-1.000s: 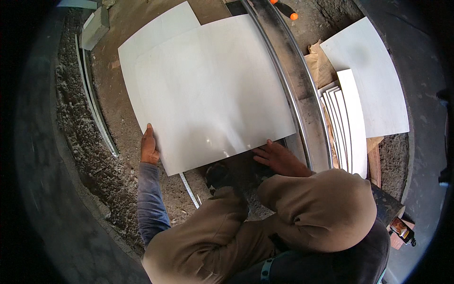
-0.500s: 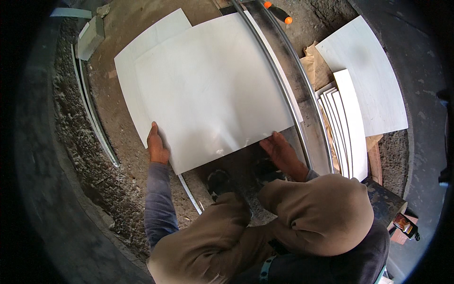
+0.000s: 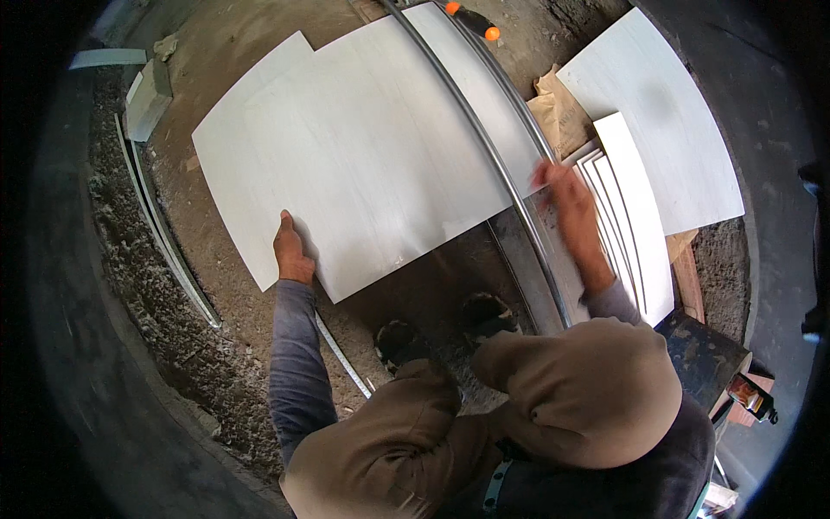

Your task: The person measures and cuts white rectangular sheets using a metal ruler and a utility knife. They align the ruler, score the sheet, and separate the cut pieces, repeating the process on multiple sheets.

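A large white tile (image 3: 372, 164) lies flat, its right side passing beneath the metal rail (image 3: 484, 138) of what looks like a tile cutter. Another pale tile (image 3: 233, 138) overlaps with it at the left. My left hand (image 3: 292, 251) grips the near left edge, thumb on top and the other fingers partly hidden. Over on the right, my right hand (image 3: 562, 190) is smeared by motion beside the second rail and the tile's right corner. Whether it touches either one I cannot tell.
Narrow white tile strips (image 3: 631, 216) stand stacked at the right, beside another large tile (image 3: 666, 121) and brown paper (image 3: 558, 117). A black tool with orange ends (image 3: 474, 22) lies at the far side. Long thin strips (image 3: 164, 225) rest on the left ground.
My right hand has left the tile's near edge and moved right, past the rails. The tile now reaches farther right under the rails. My left hand stays at its edge.
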The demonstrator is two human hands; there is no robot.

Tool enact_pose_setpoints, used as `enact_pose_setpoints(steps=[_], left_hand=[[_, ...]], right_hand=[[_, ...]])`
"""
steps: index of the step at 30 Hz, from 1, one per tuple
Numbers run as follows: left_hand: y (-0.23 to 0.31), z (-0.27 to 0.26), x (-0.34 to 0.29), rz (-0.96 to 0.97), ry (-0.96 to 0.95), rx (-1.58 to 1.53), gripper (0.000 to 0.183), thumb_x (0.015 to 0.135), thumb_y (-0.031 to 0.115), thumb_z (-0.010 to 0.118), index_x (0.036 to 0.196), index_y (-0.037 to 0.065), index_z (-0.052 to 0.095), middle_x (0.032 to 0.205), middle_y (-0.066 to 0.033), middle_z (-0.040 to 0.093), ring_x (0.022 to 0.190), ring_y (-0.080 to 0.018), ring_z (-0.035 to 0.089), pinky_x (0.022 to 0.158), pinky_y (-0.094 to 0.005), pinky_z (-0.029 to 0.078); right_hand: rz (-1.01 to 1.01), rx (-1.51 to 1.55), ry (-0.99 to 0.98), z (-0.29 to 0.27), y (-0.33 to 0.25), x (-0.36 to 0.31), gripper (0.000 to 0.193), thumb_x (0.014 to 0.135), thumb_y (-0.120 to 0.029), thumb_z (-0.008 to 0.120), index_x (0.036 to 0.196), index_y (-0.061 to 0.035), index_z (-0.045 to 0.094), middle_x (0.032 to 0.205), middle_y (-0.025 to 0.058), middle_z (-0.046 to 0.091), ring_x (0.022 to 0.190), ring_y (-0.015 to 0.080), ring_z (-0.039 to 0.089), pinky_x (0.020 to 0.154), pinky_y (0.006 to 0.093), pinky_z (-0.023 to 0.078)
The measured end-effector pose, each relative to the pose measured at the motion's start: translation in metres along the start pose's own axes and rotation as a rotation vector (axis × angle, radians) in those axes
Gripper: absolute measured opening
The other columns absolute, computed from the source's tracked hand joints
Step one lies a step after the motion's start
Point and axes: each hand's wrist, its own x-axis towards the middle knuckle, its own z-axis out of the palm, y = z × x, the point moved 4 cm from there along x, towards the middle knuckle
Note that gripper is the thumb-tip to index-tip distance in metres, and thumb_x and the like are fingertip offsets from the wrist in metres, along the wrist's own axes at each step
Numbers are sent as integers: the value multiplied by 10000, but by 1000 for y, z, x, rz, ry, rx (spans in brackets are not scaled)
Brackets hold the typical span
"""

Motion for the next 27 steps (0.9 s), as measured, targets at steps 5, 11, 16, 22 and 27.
enact_pose_setpoints(steps=[5,11,16,22,27], left_hand=[[5,4,-4,73,-27,-50,513,1084,307,508,1475,-24,471,1496,-149,514,1367,-249,485,1175,-370,352],[2,-1,-6,149,-75,-130,443,1089,196,474,1475,-22,469,1472,-128,537,1342,-231,504,1157,-351,377],[1,2,-10,154,-142,-119,457,1091,186,472,1503,-9,446,1474,-123,531,1336,-228,501,1160,-351,372],[2,16,-14,154,-123,-74,471,1090,189,483,1520,4,429,1470,-121,530,1325,-221,505,1144,-342,385],[-1,17,-15,154,-129,-92,470,1082,193,520,1507,1,452,1419,-103,567,1266,-202,544,1099,-328,429]], right_hand=[[-126,-368,108,-37,39,141,380,1076,-326,534,1305,-61,683,1191,109,721,1061,190,662,946,346,513],[48,-286,-122,-29,82,177,332,1008,-247,649,1303,-100,696,1212,154,726,1098,255,680,976,359,506],[-233,-488,41,-22,83,182,340,990,-223,669,1313,-120,693,1296,172,675,1163,259,651,1015,365,500],[-161,-423,-3,-19,96,194,394,1014,-274,635,1376,-120,649,1360,208,625,1243,324,614,1050,394,485],[-192,-447,39,-17,94,198,346,1020,-236,618,1339,-113,675,1334,204,636,1238,334,615,1047,397,484]])
